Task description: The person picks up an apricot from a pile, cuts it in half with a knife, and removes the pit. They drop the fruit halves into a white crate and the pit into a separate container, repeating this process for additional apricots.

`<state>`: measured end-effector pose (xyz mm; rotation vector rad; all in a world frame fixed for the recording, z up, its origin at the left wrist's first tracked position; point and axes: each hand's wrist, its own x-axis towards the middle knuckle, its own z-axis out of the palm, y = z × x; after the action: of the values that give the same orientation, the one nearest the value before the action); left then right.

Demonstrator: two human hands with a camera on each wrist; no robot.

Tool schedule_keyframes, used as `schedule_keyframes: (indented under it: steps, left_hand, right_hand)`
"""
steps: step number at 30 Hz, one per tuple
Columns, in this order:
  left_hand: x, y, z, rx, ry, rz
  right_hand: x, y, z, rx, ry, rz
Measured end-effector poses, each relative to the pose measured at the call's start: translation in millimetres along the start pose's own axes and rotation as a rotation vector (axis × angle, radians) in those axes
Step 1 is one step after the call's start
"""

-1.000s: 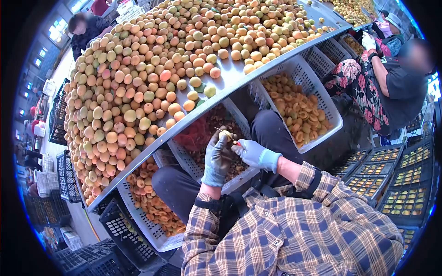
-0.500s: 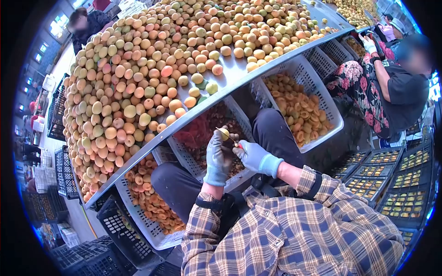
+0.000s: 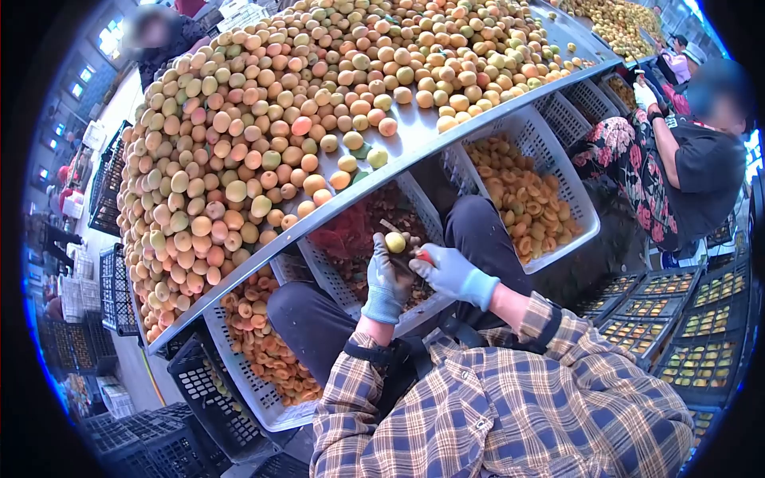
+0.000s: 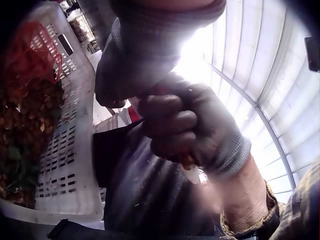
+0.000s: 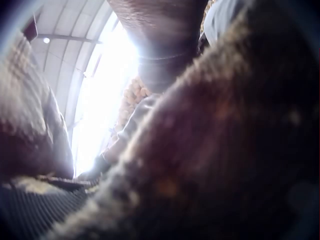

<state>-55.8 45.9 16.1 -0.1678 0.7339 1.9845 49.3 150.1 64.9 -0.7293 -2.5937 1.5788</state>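
In the head view my gloved left hand (image 3: 386, 283) holds a yellow-green apricot (image 3: 395, 242) up at its fingertips, above a white crate of dark scraps. Close on its right, my gloved right hand (image 3: 456, 275) grips a small knife by its red handle (image 3: 424, 256); the blade is hard to make out. From the left wrist, the right hand (image 4: 175, 120) shows with its dark-palmed fingers curled tightly, and the left hand (image 4: 135, 65) is a dark shape above it. A blurred sleeve (image 5: 200, 150) hides most of the right wrist view.
A metal table (image 3: 406, 131) heaped with apricots (image 3: 263, 135) lies ahead. White crates of halved apricots stand on the right (image 3: 578, 179) and left (image 3: 263, 402). A red net (image 3: 339, 231) lies in the middle crate. Black crates (image 3: 219, 398) and a seated person (image 3: 677, 159) flank me.
The head view has swung slightly, moving the scene to the right. The apricot now stands more exposed above the left fingers, and the thin blade seen across it earlier no longer shows clearly there.
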Motion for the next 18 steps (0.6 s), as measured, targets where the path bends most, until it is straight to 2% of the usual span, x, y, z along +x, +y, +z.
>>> schedule_keyframes:
  steps: [1, 3, 5, 6, 7, 9, 10, 11, 13, 14, 15, 16, 18]
  left_hand:
    - [-2.0, 2.6, 3.4, -0.051, -0.015, -0.019]
    - [-11.3, 3.7, 11.6, 0.018, -0.044, -0.010]
    - [-17.3, 4.4, 22.8, -0.050, -0.120, -0.119]
    - [-11.5, -1.5, 18.8, -0.090, -0.109, -0.148]
    - [-13.8, -0.9, 21.8, -0.098, -0.111, -0.144]
    - [-21.5, 4.4, 24.9, 0.147, -0.196, -0.138]
    - [-17.6, 8.6, 17.6, 0.284, -0.200, -0.229]
    - [-15.5, 8.0, 12.5, 0.274, -0.192, -0.217]
    - [-14.6, 10.2, 3.0, 0.474, -0.299, -0.230]
    - [-36.7, 13.8, 40.1, 0.395, -0.198, -0.122]
    - [-40.1, 11.5, 50.7, 0.325, -0.146, -0.090]
    - [-29.7, 11.1, 32.2, 0.406, -0.178, -0.169]
    - [-14.5, -1.7, 12.3, 0.578, -0.196, -0.089]
  right_hand:
    - [-7.3, -10.2, -8.1, -0.051, 0.094, -0.057]
    - [-4.5, -18.8, -18.3, -0.078, 0.137, -0.050]
    - [2.4, -21.7, -22.9, -0.101, 0.218, -0.235]
    - [2.3, -25.0, -26.4, -0.172, 0.116, -0.150]
    - [2.5, -22.8, -26.8, -0.180, 0.112, -0.152]
    - [4.9, -13.8, -25.3, -0.187, 0.087, -0.213]
    - [5.1, -10.7, -26.4, -0.194, 0.089, -0.228]
    - [4.5, -9.0, -28.6, -0.200, 0.074, -0.236]
    - [4.2, -5.2, -30.9, -0.210, 0.073, -0.295]
    - [4.1, -5.7, -32.3, -0.228, 0.068, -0.329]
    - [2.9, -9.4, -34.4, -0.306, 0.075, -0.336]
    - [4.0, -4.8, -31.8, -0.325, 0.113, -0.393]
    - [2.8, -10.8, -31.9, -0.266, 0.083, -0.381]
